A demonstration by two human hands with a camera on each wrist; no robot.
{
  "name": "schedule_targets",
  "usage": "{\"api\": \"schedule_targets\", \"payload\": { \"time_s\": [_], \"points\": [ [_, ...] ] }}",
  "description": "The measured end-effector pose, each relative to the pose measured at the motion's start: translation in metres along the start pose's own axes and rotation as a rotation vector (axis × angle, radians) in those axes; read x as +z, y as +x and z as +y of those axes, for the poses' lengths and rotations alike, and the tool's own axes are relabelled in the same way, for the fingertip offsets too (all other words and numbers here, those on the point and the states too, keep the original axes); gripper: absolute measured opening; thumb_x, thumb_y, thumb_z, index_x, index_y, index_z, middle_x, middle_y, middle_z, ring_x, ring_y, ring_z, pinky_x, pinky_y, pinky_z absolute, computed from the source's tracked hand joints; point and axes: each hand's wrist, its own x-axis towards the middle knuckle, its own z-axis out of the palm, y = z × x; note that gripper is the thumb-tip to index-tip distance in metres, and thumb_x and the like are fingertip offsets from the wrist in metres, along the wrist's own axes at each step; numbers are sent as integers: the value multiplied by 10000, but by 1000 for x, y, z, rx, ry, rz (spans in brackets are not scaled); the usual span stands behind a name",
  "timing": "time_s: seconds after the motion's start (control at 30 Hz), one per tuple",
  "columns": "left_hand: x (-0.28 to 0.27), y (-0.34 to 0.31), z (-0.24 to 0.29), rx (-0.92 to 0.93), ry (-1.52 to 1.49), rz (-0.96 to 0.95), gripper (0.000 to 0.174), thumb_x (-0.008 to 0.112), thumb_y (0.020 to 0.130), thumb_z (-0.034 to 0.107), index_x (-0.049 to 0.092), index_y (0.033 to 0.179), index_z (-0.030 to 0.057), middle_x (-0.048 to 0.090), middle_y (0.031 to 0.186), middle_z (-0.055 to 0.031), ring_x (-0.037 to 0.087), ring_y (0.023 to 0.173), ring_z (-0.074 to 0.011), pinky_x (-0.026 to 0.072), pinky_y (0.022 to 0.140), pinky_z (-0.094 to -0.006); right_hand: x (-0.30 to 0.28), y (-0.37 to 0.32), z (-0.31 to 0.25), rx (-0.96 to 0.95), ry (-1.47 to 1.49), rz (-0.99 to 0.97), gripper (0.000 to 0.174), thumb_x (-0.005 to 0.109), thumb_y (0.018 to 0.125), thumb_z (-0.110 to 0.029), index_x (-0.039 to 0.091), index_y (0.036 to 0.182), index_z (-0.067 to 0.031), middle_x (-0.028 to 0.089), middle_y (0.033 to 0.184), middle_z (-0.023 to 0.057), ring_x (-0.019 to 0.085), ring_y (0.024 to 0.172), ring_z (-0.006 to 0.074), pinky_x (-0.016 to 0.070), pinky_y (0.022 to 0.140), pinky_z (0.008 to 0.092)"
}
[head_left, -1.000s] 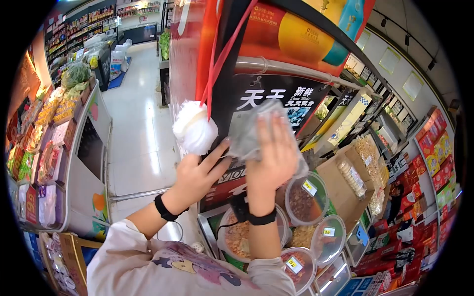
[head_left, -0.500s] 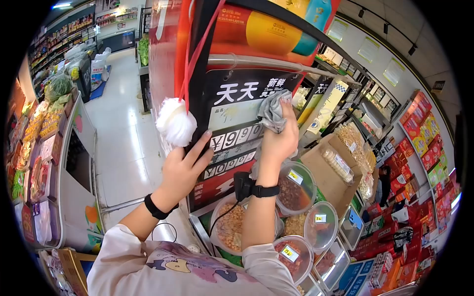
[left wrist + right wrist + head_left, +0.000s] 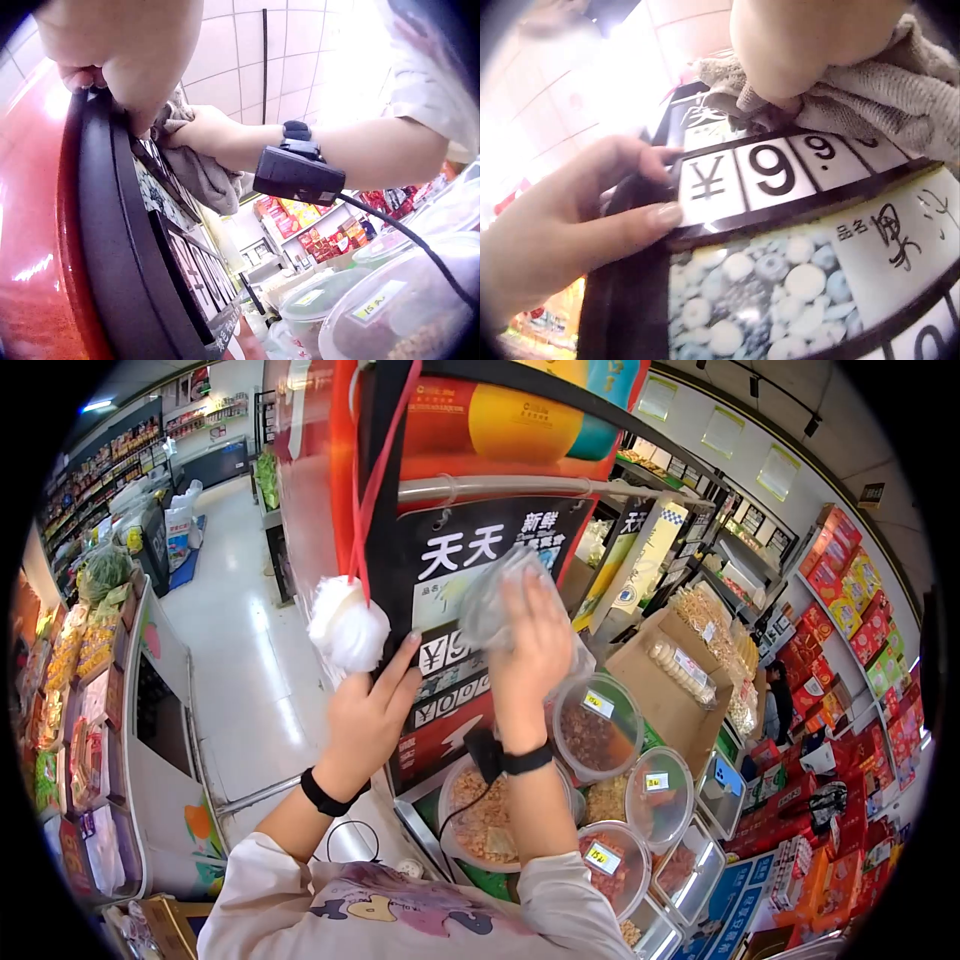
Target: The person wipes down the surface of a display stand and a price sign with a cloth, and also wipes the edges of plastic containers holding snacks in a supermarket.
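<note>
A grey cloth [image 3: 490,600] lies bunched under my right hand [image 3: 535,645], which holds it against the face of a black price sign [image 3: 445,550]. In the right wrist view the folds of the cloth [image 3: 889,97] spread over the upper price row. My left hand [image 3: 365,715] grips the sign's left edge, thumb and index finger on the front. The left wrist view has its other fingertips bent at the black frame [image 3: 112,225]. Beside that hand a white fluffy ball [image 3: 350,625] hangs from a red ribbon [image 3: 375,470].
Lidded clear tubs of food [image 3: 600,725] stand below the sign at right, with an open cardboard box [image 3: 665,690] behind them. A metal rail [image 3: 540,487] runs above the sign. At left is a display counter [image 3: 170,660] with packaged goods, next to a tiled aisle [image 3: 240,620].
My right hand with the cloth first went right and up to the sign's upper right, then back left across its middle. My left hand stays at the left edge. The head view has shifted somewhat.
</note>
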Motion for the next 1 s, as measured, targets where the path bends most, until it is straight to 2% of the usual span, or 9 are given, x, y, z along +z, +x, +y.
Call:
{"api": "schedule_targets", "payload": {
  "time_s": [0.17,0.27,0.43,0.57,0.67,0.7,0.8,0.93,1.0],
  "points": [
    [1,-2,1,-12,39,-1,146,660,763,100,679,907,112,602,1357,31,448,608,-179,405,527,-284,-8,-1,-10,-192,14,-46,475,602,739,-30,705,1180,-174,655,1253,94,620,1154,251,466,926,380],
    [1,-1,-1,0,27,5,139,661,763,99,677,901,107,601,1359,27,453,612,-182,409,530,-286,-5,2,-2,-2,-63,-51,431,594,777,-30,709,1169,-170,656,1251,95,622,1151,247,471,919,382],
    [1,0,-2,-6,-19,18,138,655,756,88,671,892,100,602,1357,23,457,621,-183,417,545,-287,-14,1,-20,-256,5,-77,401,565,809,-112,700,1182,-174,655,1249,90,621,1152,242,478,931,386],
    [-2,-2,-1,-8,13,-42,146,654,751,83,673,895,96,597,1363,24,469,640,-190,425,558,-285,-8,7,4,-226,-108,-58,417,548,828,-126,679,1220,-181,651,1261,82,620,1155,242,479,934,387],
    [1,-2,-1,-3,7,-4,144,653,751,85,672,894,95,595,1366,26,467,645,-190,426,566,-286,-14,3,-12,-184,-67,-119,503,568,735,-38,694,1200,-182,638,1294,81,606,1181,244,448,961,364],
    [2,-1,-2,-8,3,1,145,651,752,87,672,895,96,595,1366,27,465,646,-188,424,570,-284,-17,4,-18,-241,-63,-130,499,569,737,-40,695,1198,-184,640,1289,74,608,1179,239,449,955,355],
    [1,-1,0,-21,-6,-6,147,651,751,92,672,897,96,596,1363,28,471,660,-186,426,584,-283,-20,11,-8,-359,-97,-144,409,556,843,-143,669,1233,-194,646,1269,71,623,1146,225,482,915,360],
    [-5,-2,1,-43,2,-83,142,661,751,90,669,893,82,603,1350,13,533,730,-208,458,620,-298,-17,11,14,-235,-114,-159,421,552,839,-135,664,1241,-190,647,1264,79,619,1153,229,479,910,370],
    [-4,0,3,-46,-13,-67,137,663,754,87,668,890,75,608,1342,1,564,774,-224,472,638,-309,-18,10,4,-263,-116,-154,395,536,861,-139,667,1231,-179,643,1277,79,620,1158,231,482,922,369]
  ]
}}
